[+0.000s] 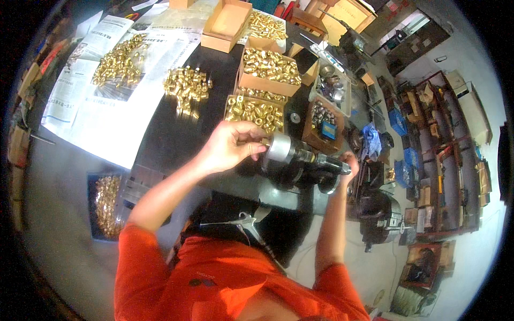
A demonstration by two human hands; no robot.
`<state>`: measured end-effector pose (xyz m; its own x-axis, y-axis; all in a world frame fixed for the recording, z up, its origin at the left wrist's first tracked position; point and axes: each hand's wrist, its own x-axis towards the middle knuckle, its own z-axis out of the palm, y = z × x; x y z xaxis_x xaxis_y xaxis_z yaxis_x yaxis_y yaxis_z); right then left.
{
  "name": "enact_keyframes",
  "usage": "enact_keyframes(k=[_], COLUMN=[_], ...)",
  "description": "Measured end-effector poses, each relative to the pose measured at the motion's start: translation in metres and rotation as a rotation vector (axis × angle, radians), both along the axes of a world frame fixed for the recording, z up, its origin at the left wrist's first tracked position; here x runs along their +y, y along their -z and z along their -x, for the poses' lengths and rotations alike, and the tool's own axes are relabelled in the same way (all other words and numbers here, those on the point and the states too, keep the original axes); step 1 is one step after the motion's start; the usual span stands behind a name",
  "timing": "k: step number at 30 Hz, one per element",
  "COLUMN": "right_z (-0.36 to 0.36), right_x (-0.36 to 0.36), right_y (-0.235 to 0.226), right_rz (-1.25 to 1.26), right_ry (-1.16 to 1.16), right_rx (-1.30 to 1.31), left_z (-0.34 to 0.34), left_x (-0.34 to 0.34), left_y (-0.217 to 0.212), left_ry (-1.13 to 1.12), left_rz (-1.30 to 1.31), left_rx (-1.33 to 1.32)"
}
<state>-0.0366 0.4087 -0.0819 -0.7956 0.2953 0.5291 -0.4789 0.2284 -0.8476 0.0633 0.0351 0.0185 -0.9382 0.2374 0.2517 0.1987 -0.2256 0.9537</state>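
Observation:
A small bench machine (pixel 300 166) stands at the table's near edge, with a silver cylindrical collar (pixel 280 147) on its left and a tapered silver end (pixel 342 168) on its right. My left hand (pixel 229 145) is closed, thumb and fingers pinching a small brass fitting (pixel 265 142) against the collar's left face. The fingers cover most of that fitting. At the tapered end, my right hand (pixel 349 165) has its fingers curled round the machine's right end; the machine hides part of the grip. Just beyond my left hand is an open cardboard box of brass fittings (pixel 256 113).
Another box of brass fittings (pixel 270 67) stands farther back. Loose brass piles lie on the dark tabletop (pixel 187 88) and newspaper (pixel 120 64). A wooden box (pixel 321 128) with metal parts sits behind the machine. A blue bin (pixel 107 206) is at lower left, shelves (pixel 444 166) at right.

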Motion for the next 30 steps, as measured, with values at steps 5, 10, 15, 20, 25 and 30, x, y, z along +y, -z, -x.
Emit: enact_keyframes(k=[5,10,15,20,25,30], right_z=[-0.067,-0.109,-0.08,0.008,-0.031,-0.107], right_x=[-0.032,-0.026,-0.031,0.023,-0.047,-0.04], right_y=[0.001,-0.03,-0.012,0.031,-0.091,-0.089], right_rz=[0.733,0.635,0.779,-0.333,0.371,0.562], right_ry=[0.053,-0.06,-0.011,0.052,0.129,-0.086], right_rx=[-0.327,-0.395,-0.404,0.133,-0.076,0.102], left_z=[0.0,0.0,0.0,0.002,0.002,-0.002], left_x=[-0.006,-0.003,0.0,0.001,-0.004,-0.007], left_y=[0.004,0.002,0.004,-0.007,0.0,0.006], left_ry=[0.009,0.011,-0.042,-0.046,-0.042,-0.061], left_rz=[0.005,0.054,0.065,0.135,0.138,0.021], left_rx=[0.017,0.004,-0.078,-0.084,-0.041,-0.099])
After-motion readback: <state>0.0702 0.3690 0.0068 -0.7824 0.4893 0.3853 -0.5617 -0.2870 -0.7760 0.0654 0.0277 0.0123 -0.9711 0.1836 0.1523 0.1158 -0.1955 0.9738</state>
